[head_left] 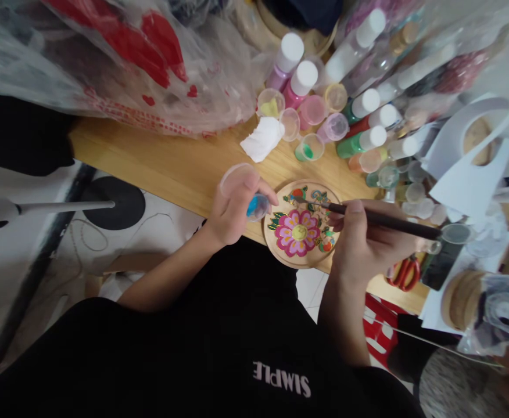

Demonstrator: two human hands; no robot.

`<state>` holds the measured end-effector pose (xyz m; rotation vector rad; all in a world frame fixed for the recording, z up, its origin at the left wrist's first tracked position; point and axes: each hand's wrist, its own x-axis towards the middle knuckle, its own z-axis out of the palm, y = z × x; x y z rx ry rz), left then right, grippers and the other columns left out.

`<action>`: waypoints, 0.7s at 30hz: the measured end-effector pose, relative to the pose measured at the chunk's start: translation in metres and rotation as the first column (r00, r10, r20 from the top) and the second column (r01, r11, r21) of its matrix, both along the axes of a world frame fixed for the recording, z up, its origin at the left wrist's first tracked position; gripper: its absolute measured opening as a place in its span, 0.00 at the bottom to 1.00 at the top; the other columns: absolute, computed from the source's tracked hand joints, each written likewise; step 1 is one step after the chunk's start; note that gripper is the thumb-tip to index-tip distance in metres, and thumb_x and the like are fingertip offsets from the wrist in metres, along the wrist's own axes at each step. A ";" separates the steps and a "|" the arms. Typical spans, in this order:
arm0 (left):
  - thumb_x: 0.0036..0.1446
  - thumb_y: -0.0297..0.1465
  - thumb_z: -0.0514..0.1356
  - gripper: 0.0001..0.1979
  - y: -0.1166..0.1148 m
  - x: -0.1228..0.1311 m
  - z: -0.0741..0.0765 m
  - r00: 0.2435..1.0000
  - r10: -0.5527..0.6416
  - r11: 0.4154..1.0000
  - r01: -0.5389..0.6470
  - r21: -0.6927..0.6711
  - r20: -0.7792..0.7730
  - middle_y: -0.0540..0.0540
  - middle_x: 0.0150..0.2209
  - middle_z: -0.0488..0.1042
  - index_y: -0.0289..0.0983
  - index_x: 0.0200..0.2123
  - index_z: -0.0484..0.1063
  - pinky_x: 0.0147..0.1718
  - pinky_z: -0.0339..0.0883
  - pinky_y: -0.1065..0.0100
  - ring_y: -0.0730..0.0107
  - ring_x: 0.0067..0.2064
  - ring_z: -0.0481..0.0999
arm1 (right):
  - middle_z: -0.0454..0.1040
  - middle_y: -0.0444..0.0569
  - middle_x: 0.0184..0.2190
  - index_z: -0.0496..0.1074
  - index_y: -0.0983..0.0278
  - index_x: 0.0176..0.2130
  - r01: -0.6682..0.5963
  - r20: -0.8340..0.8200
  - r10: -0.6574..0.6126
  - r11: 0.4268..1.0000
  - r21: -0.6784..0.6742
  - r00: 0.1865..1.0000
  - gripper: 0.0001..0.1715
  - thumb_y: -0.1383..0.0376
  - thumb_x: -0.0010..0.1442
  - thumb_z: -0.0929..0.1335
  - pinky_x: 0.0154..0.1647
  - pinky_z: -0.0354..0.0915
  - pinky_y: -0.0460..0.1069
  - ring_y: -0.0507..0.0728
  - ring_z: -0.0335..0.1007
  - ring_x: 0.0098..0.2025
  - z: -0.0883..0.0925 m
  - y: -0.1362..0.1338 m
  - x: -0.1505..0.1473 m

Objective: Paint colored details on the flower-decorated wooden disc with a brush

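Note:
My left hand (pixel 233 210) is closed around a small clear cup (pixel 258 208) with blue paint in it, and a round clear lid (pixel 237 179) shows at the same fingers. In my right hand (pixel 361 238) is a dark-handled paintbrush (pixel 385 223), its tip over the upper part of a round wooden disc (pixel 276 252). The disc lies at the table's front edge and carries a pink and purple flower (pixel 298 232) with a yellow centre, green leaves and smaller orange and blue motifs, outlined in gold. The cup is just left of the disc.
Behind the disc stand an open cup of green paint (pixel 310 148), a crumpled white tissue (pixel 262 139) and several white-capped paint bottles (pixel 290 53). Red-handled scissors (pixel 405 273) lie at right. A large plastic bag (pixel 171 75) covers the back left of the wooden table (pixel 150 157).

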<state>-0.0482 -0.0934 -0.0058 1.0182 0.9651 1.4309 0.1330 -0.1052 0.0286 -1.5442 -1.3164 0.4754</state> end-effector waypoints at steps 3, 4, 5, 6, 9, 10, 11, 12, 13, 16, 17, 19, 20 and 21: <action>0.68 0.59 0.52 0.36 0.000 0.000 -0.001 1.000 -0.001 1.000 0.002 0.007 -0.008 0.47 0.19 0.72 0.37 0.21 0.75 0.20 0.63 0.69 0.74 0.21 0.70 | 0.77 0.42 0.24 0.75 0.61 0.31 -0.004 -0.019 0.005 1.000 0.019 1.000 0.15 0.54 0.63 0.73 0.26 0.70 0.49 0.52 0.77 0.25 -0.002 0.001 0.000; 0.68 0.59 0.51 0.36 0.000 0.000 -0.001 1.000 -0.002 1.000 0.003 0.010 -0.010 0.47 0.19 0.72 0.37 0.21 0.75 0.20 0.63 0.69 0.74 0.21 0.70 | 0.77 0.42 0.24 0.75 0.61 0.31 -0.006 -0.021 0.006 1.000 0.021 1.000 0.15 0.54 0.62 0.73 0.26 0.70 0.49 0.52 0.77 0.25 -0.003 0.001 0.000; 0.67 0.60 0.51 0.37 0.000 -0.001 -0.002 1.000 -0.006 1.000 0.006 0.010 -0.011 0.46 0.19 0.72 0.37 0.21 0.75 0.21 0.63 0.69 0.74 0.21 0.70 | 0.77 0.42 0.24 0.75 0.61 0.31 -0.008 -0.017 0.008 1.000 0.019 1.000 0.14 0.54 0.62 0.73 0.26 0.70 0.49 0.52 0.76 0.25 -0.003 0.001 0.000; 0.67 0.60 0.50 0.37 0.000 -0.001 -0.002 1.000 -0.009 1.000 0.009 0.006 -0.011 0.46 0.19 0.72 0.37 0.21 0.75 0.21 0.64 0.69 0.74 0.21 0.70 | 0.77 0.42 0.24 0.75 0.61 0.31 -0.009 -0.008 0.009 1.000 0.016 1.000 0.15 0.54 0.63 0.73 0.26 0.70 0.49 0.52 0.76 0.24 -0.003 0.002 0.000; 0.68 0.60 0.50 0.37 0.000 0.000 -0.002 1.000 -0.003 1.000 0.003 -0.005 -0.019 0.46 0.19 0.73 0.38 0.21 0.76 0.20 0.63 0.69 0.73 0.20 0.70 | 0.77 0.42 0.24 0.74 0.61 0.31 -0.019 0.024 0.019 1.000 0.004 1.000 0.15 0.54 0.63 0.73 0.27 0.71 0.49 0.52 0.75 0.24 -0.003 0.002 0.000; 0.68 0.59 0.51 0.37 0.000 0.000 -0.001 1.000 0.000 1.000 0.000 -0.008 -0.023 0.46 0.19 0.73 0.38 0.21 0.77 0.19 0.62 0.69 0.73 0.20 0.71 | 0.78 0.43 0.24 0.74 0.61 0.31 -0.024 0.029 0.023 1.000 0.004 0.999 0.15 0.54 0.63 0.73 0.27 0.71 0.49 0.51 0.75 0.24 -0.003 0.002 -0.001; 0.67 0.59 0.52 0.36 0.000 0.000 -0.001 1.000 0.004 1.000 -0.004 -0.009 -0.026 0.46 0.18 0.73 0.38 0.20 0.77 0.19 0.62 0.69 0.73 0.20 0.71 | 0.78 0.43 0.24 0.74 0.61 0.31 -0.028 0.029 0.028 1.000 0.005 0.999 0.14 0.55 0.63 0.73 0.27 0.71 0.49 0.51 0.75 0.24 -0.003 0.002 -0.001; 0.67 0.59 0.52 0.36 0.000 0.000 -0.001 1.000 0.006 1.000 -0.006 -0.010 -0.026 0.46 0.18 0.73 0.39 0.20 0.77 0.19 0.62 0.69 0.72 0.20 0.71 | 0.78 0.43 0.25 0.74 0.61 0.31 -0.034 0.027 0.033 0.999 0.005 0.999 0.13 0.56 0.63 0.73 0.27 0.71 0.49 0.51 0.75 0.24 -0.003 0.002 -0.001; 0.66 0.60 0.52 0.36 0.000 0.000 0.000 1.000 0.006 1.000 -0.006 -0.015 -0.027 0.46 0.18 0.73 0.39 0.20 0.77 0.19 0.62 0.69 0.72 0.20 0.71 | 0.78 0.43 0.25 0.74 0.61 0.31 -0.039 0.024 0.039 0.999 0.006 0.999 0.13 0.57 0.63 0.73 0.27 0.71 0.49 0.51 0.75 0.24 -0.003 0.002 -0.001; 0.66 0.62 0.50 0.38 -0.001 0.000 0.001 0.999 0.007 0.999 -0.009 -0.054 -0.039 0.45 0.18 0.72 0.38 0.20 0.76 0.19 0.62 0.68 0.72 0.20 0.70 | 0.78 0.43 0.25 0.75 0.61 0.31 -0.055 0.006 0.055 0.998 0.013 0.998 0.12 0.57 0.62 0.73 0.28 0.71 0.49 0.52 0.75 0.25 -0.004 0.002 0.001; 0.66 0.62 0.50 0.38 -0.001 0.000 0.001 0.999 0.011 0.998 -0.014 -0.065 -0.046 0.45 0.18 0.71 0.38 0.20 0.76 0.20 0.62 0.68 0.71 0.20 0.70 | 0.77 0.43 0.25 0.75 0.61 0.31 -0.055 -0.003 0.055 0.998 0.017 0.999 0.13 0.57 0.62 0.73 0.28 0.71 0.49 0.52 0.75 0.25 -0.005 0.002 0.001; 0.66 0.62 0.50 0.39 -0.001 0.001 0.000 0.999 0.014 0.998 -0.017 -0.064 -0.048 0.45 0.18 0.72 0.39 0.20 0.77 0.19 0.62 0.67 0.71 0.20 0.70 | 0.76 0.42 0.24 0.75 0.61 0.30 -0.043 -0.021 0.044 0.999 0.030 0.999 0.13 0.56 0.62 0.73 0.28 0.71 0.49 0.52 0.75 0.25 -0.005 0.001 0.002; 0.66 0.62 0.50 0.38 -0.001 0.001 0.000 0.999 0.015 0.998 -0.017 -0.053 -0.041 0.45 0.18 0.72 0.39 0.20 0.77 0.19 0.61 0.68 0.71 0.20 0.70 | 0.76 0.42 0.24 0.75 0.62 0.30 -0.034 -0.027 0.035 0.999 0.036 0.999 0.13 0.56 0.62 0.74 0.28 0.71 0.49 0.52 0.75 0.25 -0.006 0.002 0.002; 0.66 0.62 0.50 0.38 -0.001 0.001 -0.001 0.999 0.019 0.999 -0.020 -0.040 -0.033 0.45 0.18 0.72 0.39 0.20 0.77 0.19 0.61 0.68 0.71 0.20 0.71 | 0.76 0.42 0.24 0.75 0.62 0.31 -0.026 -0.029 0.027 0.999 0.043 0.999 0.13 0.57 0.62 0.74 0.28 0.71 0.49 0.52 0.75 0.25 -0.006 0.002 0.002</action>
